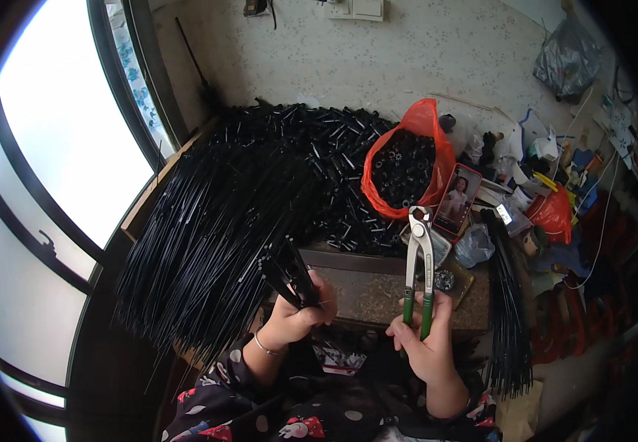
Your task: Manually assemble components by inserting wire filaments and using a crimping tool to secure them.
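Observation:
My left hand [298,318] grips a small bundle of thin black rods [290,274] that fan upward from the fist. My right hand [422,341] holds a pair of pincers [419,259] by their green handles, the steel jaws pointing up and away from me. Both hands hover over a worn brown work block [367,283] at the table's near edge. A big heap of long black rods [212,228] lies to the left of my left hand.
A pile of short black tubes [333,158] fills the back of the table. An orange bag [407,158] holds small black parts. A phone [457,199] leans beside it. More black rods [509,309] hang at the right, past cluttered bags and tools. A window [61,147] is at the left.

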`<state>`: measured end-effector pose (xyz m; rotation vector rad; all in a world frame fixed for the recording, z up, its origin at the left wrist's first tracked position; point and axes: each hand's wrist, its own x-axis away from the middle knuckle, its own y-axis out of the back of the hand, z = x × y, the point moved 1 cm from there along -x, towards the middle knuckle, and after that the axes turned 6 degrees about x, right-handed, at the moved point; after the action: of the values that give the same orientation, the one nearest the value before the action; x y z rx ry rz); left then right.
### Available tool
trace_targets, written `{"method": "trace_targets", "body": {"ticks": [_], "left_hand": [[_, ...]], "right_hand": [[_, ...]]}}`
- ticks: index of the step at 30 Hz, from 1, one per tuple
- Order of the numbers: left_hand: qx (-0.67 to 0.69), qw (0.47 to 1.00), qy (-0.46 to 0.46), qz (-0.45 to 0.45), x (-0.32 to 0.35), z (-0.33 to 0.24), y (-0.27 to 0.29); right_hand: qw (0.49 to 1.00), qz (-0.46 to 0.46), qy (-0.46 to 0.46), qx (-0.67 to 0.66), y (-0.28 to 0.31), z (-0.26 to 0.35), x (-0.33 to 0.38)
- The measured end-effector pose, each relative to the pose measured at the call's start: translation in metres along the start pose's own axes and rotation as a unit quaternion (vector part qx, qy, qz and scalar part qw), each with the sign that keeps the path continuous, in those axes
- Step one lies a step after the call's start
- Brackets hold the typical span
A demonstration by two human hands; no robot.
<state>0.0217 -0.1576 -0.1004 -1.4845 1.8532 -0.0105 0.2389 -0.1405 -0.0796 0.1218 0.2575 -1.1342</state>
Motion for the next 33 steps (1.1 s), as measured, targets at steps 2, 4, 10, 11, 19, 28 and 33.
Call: {"method": "trace_targets", "body": {"ticks": [2,4,10,11,19,28,33], "left_hand": [[0.009,1.0,0.003,-0.01,-0.003,-0.015,-0.007],[0.048,0.999,0.011,0.012,-0.003,-0.011,-0.008],[0.07,0.997,0.0,0.039,0.003,-0.006,0.004],[0.07,0.997,0.0,0.041,0.003,-0.008,0.002],[-0.049,0.998,0.042,-0.013,0.004,-0.015,0.0],[-0.041,0.998,0.036,-0.029,-0.01,-0.026,-0.018],[-0.045,0.995,0.046,-0.073,-0.015,-0.019,-0.029]], "right_hand": [[0.986,0.004,0.023,0.164,0.019,-0.023,0.009],[0.982,0.056,-0.18,-0.006,0.033,-0.027,0.018],[0.972,0.152,0.011,0.178,0.024,0.017,0.009],[0.853,0.154,0.222,0.447,0.024,0.031,0.005],[0.597,0.057,0.452,0.66,0.035,0.053,0.003],[0.852,0.308,-0.255,-0.339,0.025,-0.013,0.042],[0.86,0.395,-0.29,-0.144,-0.003,-0.027,0.032]]}}
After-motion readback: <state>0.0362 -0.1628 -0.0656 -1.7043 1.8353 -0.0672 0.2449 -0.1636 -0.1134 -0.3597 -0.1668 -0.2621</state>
